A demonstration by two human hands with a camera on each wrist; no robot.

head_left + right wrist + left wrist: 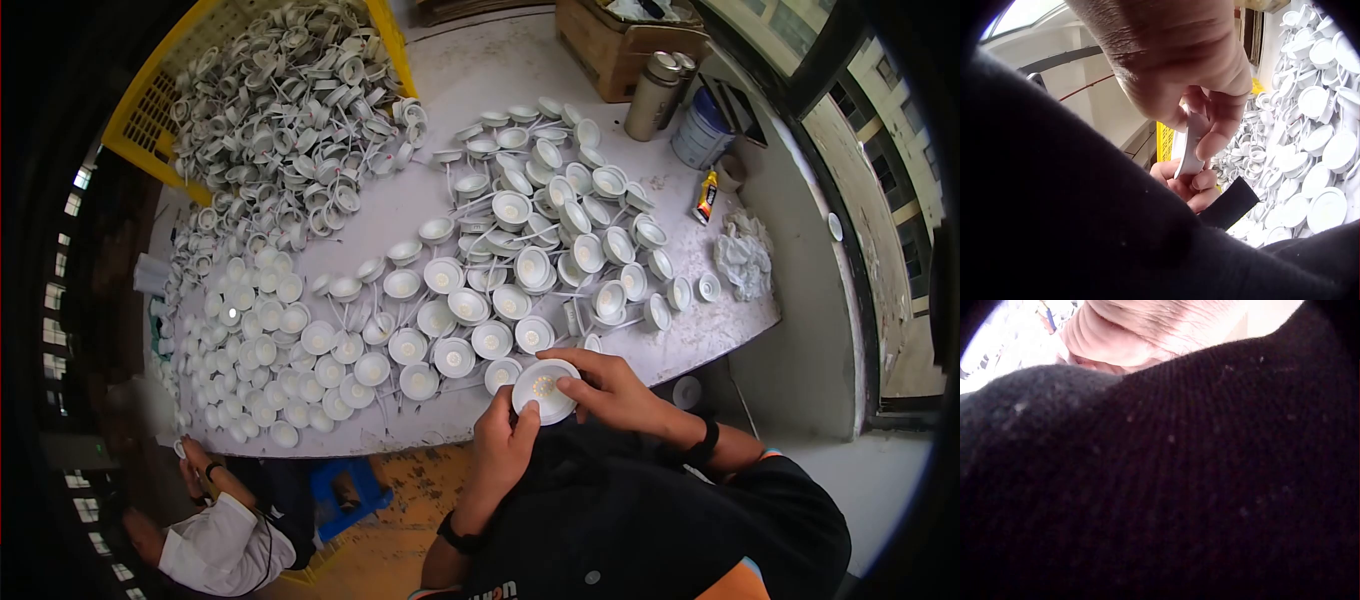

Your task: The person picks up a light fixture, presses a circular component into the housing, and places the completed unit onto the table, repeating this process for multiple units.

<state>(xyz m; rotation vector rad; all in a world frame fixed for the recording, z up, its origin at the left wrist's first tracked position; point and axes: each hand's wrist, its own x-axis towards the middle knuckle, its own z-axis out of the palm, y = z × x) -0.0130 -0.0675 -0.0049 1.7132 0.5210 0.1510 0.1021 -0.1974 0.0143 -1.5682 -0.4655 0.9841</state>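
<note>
A round white LED downlight (540,386) with a cluster of yellowish dots at its centre is held in front of the person's body, near the table's front edge. The left hand (501,450) grips it from the left with the thumb on its face. From the right, the right hand (622,396) pinches the rim between thumb and fingers. Seen edge-on in the right wrist view, the same downlight (1192,145) has fingers of both hands around it. Dark cloth fills most of the left wrist view, leaving only part of the left hand (1141,331) visible.
Many white downlights (454,357) with cables cover the table (480,60). A yellow crate (133,120) spills white housings at the back left. A cardboard box (600,50), flask (652,97), bucket (700,132), small tube (706,197) and crumpled cloth (743,255) line the right side. Another person (225,540) sits lower left.
</note>
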